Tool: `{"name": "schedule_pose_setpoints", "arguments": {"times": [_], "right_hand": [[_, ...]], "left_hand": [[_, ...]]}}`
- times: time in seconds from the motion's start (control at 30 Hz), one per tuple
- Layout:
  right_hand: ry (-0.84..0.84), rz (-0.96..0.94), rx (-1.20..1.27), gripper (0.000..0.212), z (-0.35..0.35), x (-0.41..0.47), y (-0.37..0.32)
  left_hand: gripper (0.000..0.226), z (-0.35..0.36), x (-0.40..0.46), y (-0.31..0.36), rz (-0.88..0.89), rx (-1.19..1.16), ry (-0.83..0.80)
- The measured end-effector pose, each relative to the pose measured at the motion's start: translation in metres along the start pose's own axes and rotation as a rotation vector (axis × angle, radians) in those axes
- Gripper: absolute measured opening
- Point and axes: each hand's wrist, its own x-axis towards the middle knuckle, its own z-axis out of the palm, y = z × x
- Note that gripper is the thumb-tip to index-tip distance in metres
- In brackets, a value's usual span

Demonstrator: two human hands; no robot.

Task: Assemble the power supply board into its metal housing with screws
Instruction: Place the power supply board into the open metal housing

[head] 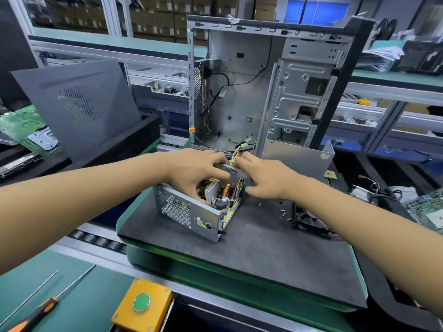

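Observation:
A silver metal housing (184, 212) with a perforated wall sits on the black mat (263, 250). Inside it lies the power supply board (223, 195) with a copper coil, heat sink and yellow wires. My left hand (191, 171) grips the housing's far top edge, its thumb reaching down inside over the board. My right hand (266, 176) rests against the housing's right side, fingers straight on the small perforated end plate (233, 172). Several loose screws (282, 213) lie on the mat to the right.
An open computer case (275, 87) stands behind the mat, a grey side panel (79, 106) leaning at left. A black fan (309, 220) lies at right. An orange-handled screwdriver (40, 310) and a yellow box with a green button (142, 303) sit near me.

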Motion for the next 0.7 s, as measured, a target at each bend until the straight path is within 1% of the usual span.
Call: {"name": "schedule_pose_setpoints", "arguments": {"times": [0.07,0.13,0.17,0.27,0.3,0.37,0.4,0.53,0.63,0.7], "right_hand": [[-0.014,0.032,0.071,0.035,-0.007,0.001,-0.004],[-0.029,0.058,0.105,0.028,-0.014,0.005,-0.009],[-0.030,0.065,0.102,0.027,-0.016,0.007,-0.011],[-0.024,0.075,0.063,0.035,-0.024,0.013,-0.019],[-0.021,0.085,0.057,0.030,-0.026,0.015,-0.020],[-0.016,0.099,0.045,0.013,-0.028,0.022,-0.023],[-0.008,0.102,0.035,0.010,-0.028,0.026,-0.025],[0.009,0.105,-0.051,0.029,-0.026,0.042,-0.032],[0.008,0.041,-0.064,0.021,-0.019,0.045,-0.028],[0.022,0.049,0.010,0.023,-0.016,0.043,-0.024]], "left_hand": [[0.065,-0.001,0.000,-0.001,0.002,0.000,-0.007],[0.066,-0.003,-0.003,-0.004,0.022,-0.050,-0.003],[0.070,-0.004,-0.005,-0.006,0.034,-0.084,-0.008],[0.094,-0.005,-0.012,-0.012,0.033,-0.101,-0.033],[0.099,-0.004,-0.014,-0.013,0.024,-0.095,-0.027],[0.106,-0.003,-0.016,-0.009,-0.008,-0.091,-0.028],[0.110,-0.003,-0.016,-0.007,-0.024,-0.084,-0.045],[0.123,-0.004,-0.014,-0.003,-0.066,-0.036,-0.088],[0.123,-0.005,-0.014,-0.004,-0.074,-0.094,-0.091],[0.120,-0.005,-0.014,-0.003,-0.067,-0.109,-0.104]]}}
